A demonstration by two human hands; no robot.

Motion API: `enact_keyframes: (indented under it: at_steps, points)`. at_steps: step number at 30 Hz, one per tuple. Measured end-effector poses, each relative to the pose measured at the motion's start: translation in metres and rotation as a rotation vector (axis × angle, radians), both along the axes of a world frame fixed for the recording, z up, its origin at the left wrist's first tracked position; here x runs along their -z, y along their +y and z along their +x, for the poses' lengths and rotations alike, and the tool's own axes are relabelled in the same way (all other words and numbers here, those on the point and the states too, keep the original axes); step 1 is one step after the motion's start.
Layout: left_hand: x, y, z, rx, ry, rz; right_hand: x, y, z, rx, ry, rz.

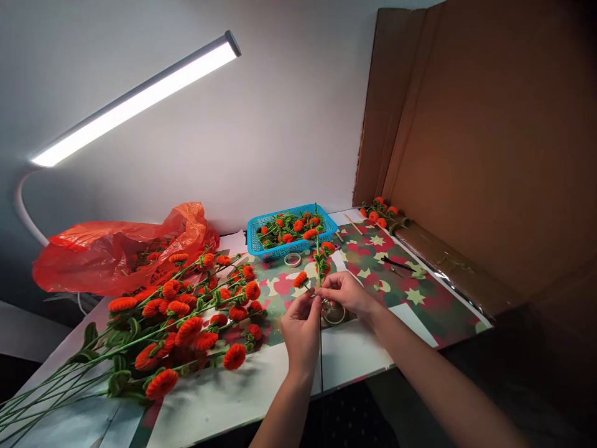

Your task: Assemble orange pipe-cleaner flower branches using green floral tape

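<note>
My left hand [302,328] and my right hand [346,291] meet over the table's middle, both pinched on a thin green stem [319,261] that stands nearly upright. Small orange pompom flowers [300,279] branch off the stem just above my fingers. Under my right hand lies a roll of tape [334,314]. A large pile of finished orange flower stems [186,317] lies to the left of my left hand.
A blue basket [261,247] of orange pieces stands at the back, with a small tape roll [292,259] before it. A red plastic bag [116,249] lies back left. Cardboard [466,155] walls the right side. A lamp bar [140,96] hangs above. More flowers [380,214] lie back right.
</note>
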State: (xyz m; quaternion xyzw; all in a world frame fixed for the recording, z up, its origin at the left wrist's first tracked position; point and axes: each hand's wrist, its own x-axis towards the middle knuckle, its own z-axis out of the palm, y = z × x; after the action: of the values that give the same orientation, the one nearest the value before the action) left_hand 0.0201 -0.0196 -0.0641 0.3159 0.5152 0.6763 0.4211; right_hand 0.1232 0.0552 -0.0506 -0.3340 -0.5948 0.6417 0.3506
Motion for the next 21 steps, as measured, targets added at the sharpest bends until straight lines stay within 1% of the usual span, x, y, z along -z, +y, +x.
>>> enact_keyframes:
  at_steps: [3,7,9,13,15,18,21]
  points:
    - [-0.0029,0.0007,-0.0004,-0.029,0.005,0.003,-0.0001,-0.0011,-0.0013,0.004,-0.006,0.017]
    - [-0.0022,0.0017,-0.0057,-0.099,-0.029,-0.061,-0.0018,-0.0024,-0.0010,0.021,-0.038,0.055]
    - [-0.0022,0.0012,-0.0084,-0.118,-0.020,-0.068,-0.0026,-0.0029,0.0001,0.033,-0.051,0.069]
    - [-0.0021,-0.0004,-0.0091,-0.103,0.054,-0.053,-0.0022,-0.0030,0.0022,0.016,-0.034,0.058]
    - [-0.0006,-0.0001,-0.0071,-0.084,0.058,-0.056,-0.0013,-0.0026,0.0024,-0.005,-0.017,0.058]
    - [0.0023,0.0012,-0.0038,-0.046,0.000,-0.055,-0.0005,-0.0025,0.0019,-0.029,0.000,0.039]
    - [0.0031,0.0013,-0.0025,-0.038,-0.082,-0.050,-0.0006,-0.0035,0.0008,-0.025,0.027,0.004]
